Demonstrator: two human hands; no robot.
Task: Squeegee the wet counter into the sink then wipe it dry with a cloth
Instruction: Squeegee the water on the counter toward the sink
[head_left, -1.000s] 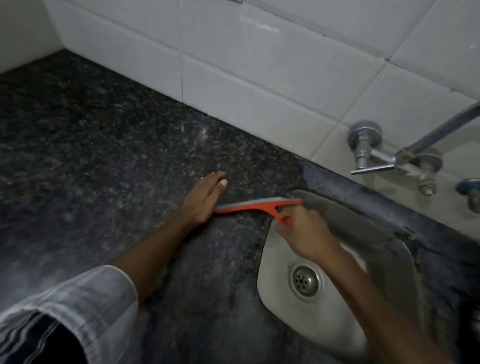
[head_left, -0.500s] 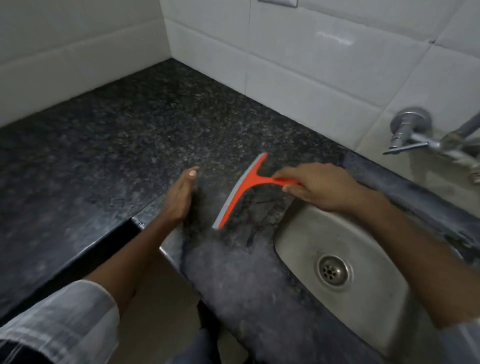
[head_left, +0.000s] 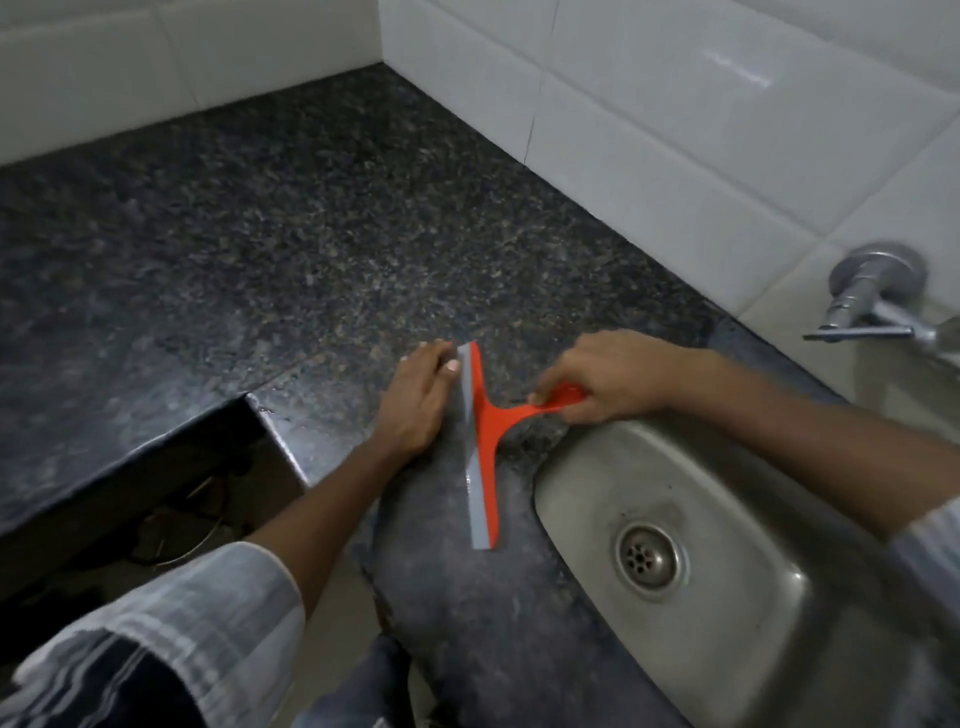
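An orange squeegee (head_left: 485, 441) with a grey rubber blade lies blade-down on the dark speckled granite counter (head_left: 291, 218), just left of the steel sink (head_left: 727, 545). My right hand (head_left: 610, 376) grips its orange handle near the sink's upper rim. My left hand (head_left: 418, 400) rests flat on the counter with straight fingers, its fingertips touching the far end of the blade. No cloth is in view.
White tiled walls (head_left: 675, 114) close the counter at the back and left. A metal tap (head_left: 872, 301) sticks out of the wall above the sink at right. The counter has a stepped front edge (head_left: 260, 410) with a dark opening below.
The squeegee has turned so its blade runs front to back beside the sink. My left hand has come up against the blade's far end. The view has shifted left.
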